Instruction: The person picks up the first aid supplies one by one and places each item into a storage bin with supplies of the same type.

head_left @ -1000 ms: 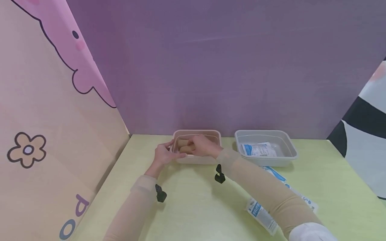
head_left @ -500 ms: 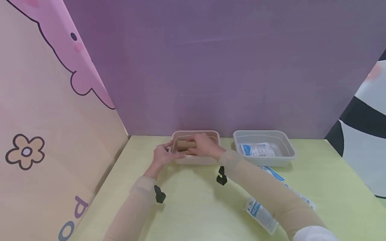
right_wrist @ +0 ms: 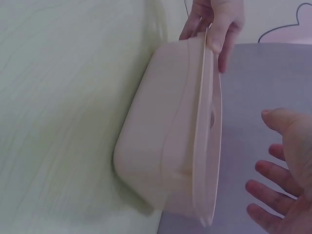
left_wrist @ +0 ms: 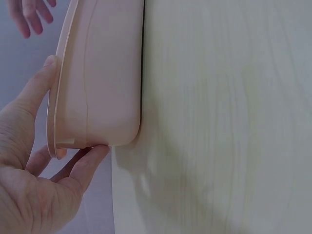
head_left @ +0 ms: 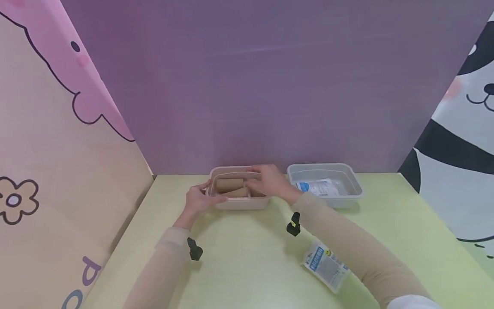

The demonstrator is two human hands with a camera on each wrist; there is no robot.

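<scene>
Gripping the left end of the pink box (head_left: pixel 243 205) with the left hand (head_left: pixel 197 198) — thumb on the rim, fingertips against the end wall. And here, the change: among the brown rolls half a second ago with the right hand (head_left: pixel 270 182), now lifted clear above the box and shifted toward its right end, fingers loosely parted, holding nothing. Meaning, by the look of it, rolls let go and lying on their own. Inside the box, plain to see: the far roll (head_left: pixel 229 185) straight along the length, the near roll (head_left: pixel 236 193) slightly slanted just beside. More brown beneath the right fingers, too covered to identify. Just to the right, a whitish box (head_left: pixel 343 202) with a blue-and-white packet (head_left: pixel 320 188) inside. Nearer, flat on the pale table (head_left: pixel 239 266), another packet (head_left: pixel 326 265), partly behind the right sleeve (head_left: pixel 359 244).
</scene>
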